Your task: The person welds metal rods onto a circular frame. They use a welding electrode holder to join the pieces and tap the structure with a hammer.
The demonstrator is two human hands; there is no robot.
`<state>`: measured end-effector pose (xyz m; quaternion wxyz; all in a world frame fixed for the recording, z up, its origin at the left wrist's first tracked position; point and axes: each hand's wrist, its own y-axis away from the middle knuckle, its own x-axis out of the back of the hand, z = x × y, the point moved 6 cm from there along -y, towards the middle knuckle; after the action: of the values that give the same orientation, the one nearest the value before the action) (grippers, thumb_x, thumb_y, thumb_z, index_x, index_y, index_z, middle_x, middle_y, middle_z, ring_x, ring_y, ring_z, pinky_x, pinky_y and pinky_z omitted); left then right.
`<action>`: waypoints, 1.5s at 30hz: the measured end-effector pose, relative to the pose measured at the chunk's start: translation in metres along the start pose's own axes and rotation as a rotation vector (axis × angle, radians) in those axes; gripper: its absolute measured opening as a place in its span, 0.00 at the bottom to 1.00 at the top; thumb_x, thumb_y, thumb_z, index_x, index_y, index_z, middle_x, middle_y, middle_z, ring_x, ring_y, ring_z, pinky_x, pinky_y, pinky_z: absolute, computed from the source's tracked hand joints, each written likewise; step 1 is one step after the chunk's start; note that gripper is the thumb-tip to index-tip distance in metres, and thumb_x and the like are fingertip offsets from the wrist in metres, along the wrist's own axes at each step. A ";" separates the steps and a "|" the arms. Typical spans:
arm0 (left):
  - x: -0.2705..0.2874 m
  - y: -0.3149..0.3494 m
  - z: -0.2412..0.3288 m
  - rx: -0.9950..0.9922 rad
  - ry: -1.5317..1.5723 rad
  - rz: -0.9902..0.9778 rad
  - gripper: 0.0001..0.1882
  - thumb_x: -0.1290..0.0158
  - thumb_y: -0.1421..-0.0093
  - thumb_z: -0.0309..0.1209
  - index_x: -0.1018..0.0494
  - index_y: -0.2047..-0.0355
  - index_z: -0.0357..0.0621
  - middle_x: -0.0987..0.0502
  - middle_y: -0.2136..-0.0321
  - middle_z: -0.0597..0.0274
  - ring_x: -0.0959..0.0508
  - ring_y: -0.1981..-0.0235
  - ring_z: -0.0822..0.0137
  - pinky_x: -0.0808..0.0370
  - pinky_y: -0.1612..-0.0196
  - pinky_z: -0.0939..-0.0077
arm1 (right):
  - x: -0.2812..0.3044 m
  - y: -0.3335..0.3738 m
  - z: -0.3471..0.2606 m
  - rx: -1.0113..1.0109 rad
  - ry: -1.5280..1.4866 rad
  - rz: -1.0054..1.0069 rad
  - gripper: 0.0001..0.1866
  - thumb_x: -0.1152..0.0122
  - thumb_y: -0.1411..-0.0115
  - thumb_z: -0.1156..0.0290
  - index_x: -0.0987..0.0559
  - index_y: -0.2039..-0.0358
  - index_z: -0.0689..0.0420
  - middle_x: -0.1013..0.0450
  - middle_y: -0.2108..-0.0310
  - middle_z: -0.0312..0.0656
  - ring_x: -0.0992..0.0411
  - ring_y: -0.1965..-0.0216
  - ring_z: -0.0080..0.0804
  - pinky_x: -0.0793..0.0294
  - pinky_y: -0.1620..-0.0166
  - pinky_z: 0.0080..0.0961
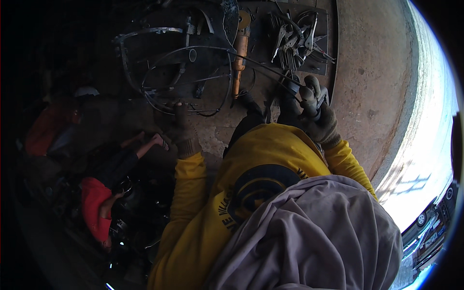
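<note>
Bends over a stained brown floor (pixel 372 87), with a dark sheet (pixel 263 43) laid ahead. Has a co-worker in a red shirt (pixel 96 208) well apart at left, in the gloom. Faces a frame of thin bent rods (pixel 208 47), straight ahead and partly over the sheet, with one long rod running off rightward. Has an orange angle grinder (pixel 241 60) just right of the frame, and a heap of locking pliers (pixel 292 41) farther right. Curls the gloved right hand (pixel 320 113) around something grey, too unclear to name, near the long rod's end. Raises the gloved left hand (pixel 182 123) to the frame's near edge; cannot tell whether pinching or merely touching.
</note>
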<state>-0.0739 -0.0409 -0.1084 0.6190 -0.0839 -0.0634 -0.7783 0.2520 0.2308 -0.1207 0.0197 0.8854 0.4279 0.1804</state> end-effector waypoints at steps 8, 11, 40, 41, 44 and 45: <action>0.011 0.003 -0.036 0.177 0.342 0.077 0.22 0.45 0.44 0.17 0.32 0.49 0.40 0.25 0.61 0.59 0.23 0.64 0.67 0.21 0.61 0.72 | -0.002 -0.009 -0.011 -0.087 -0.099 -0.079 0.25 0.32 0.53 0.72 0.25 0.52 0.61 0.25 0.57 0.45 0.24 0.56 0.35 0.25 0.52 0.28; 0.024 0.001 -0.047 -0.013 -0.096 0.055 0.18 0.48 0.39 0.21 0.32 0.48 0.40 0.26 0.58 0.58 0.24 0.60 0.66 0.23 0.56 0.69 | 0.000 -0.009 -0.019 -0.001 -0.060 0.003 0.26 0.37 0.52 0.74 0.24 0.49 0.60 0.22 0.69 0.44 0.22 0.68 0.31 0.24 0.62 0.27; -0.009 0.020 0.018 0.003 -0.342 0.132 0.22 0.39 0.44 0.33 0.34 0.54 0.34 0.27 0.63 0.55 0.24 0.64 0.65 0.23 0.60 0.74 | -0.004 -0.025 -0.064 0.498 0.260 -0.007 0.32 0.43 0.50 0.64 0.27 0.41 0.49 0.32 0.44 0.43 0.33 0.56 0.38 0.34 0.48 0.32; -0.007 0.021 0.021 0.023 -0.393 0.098 0.24 0.38 0.44 0.34 0.35 0.54 0.34 0.27 0.62 0.55 0.24 0.63 0.66 0.23 0.60 0.73 | -0.004 -0.026 -0.066 0.500 0.266 -0.015 0.32 0.44 0.50 0.64 0.27 0.41 0.49 0.33 0.42 0.42 0.34 0.56 0.38 0.35 0.47 0.32; -0.008 0.022 0.021 0.040 -0.316 0.098 0.27 0.37 0.45 0.36 0.36 0.52 0.34 0.27 0.61 0.55 0.25 0.62 0.66 0.24 0.59 0.73 | -0.005 -0.024 -0.061 0.488 0.273 -0.011 0.33 0.43 0.53 0.69 0.27 0.41 0.49 0.32 0.46 0.42 0.33 0.57 0.37 0.34 0.48 0.30; -0.011 0.022 0.020 0.037 -0.180 0.125 0.28 0.36 0.46 0.37 0.36 0.52 0.34 0.28 0.61 0.55 0.26 0.61 0.67 0.24 0.58 0.72 | -0.007 -0.022 -0.058 0.482 0.279 -0.005 0.34 0.42 0.54 0.71 0.27 0.41 0.50 0.32 0.47 0.42 0.33 0.57 0.36 0.34 0.48 0.30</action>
<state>-0.0491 -0.0316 -0.0911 0.6596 -0.1460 -0.1276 -0.7261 0.2122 0.2325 -0.0726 -0.2503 0.8302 0.4592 0.1933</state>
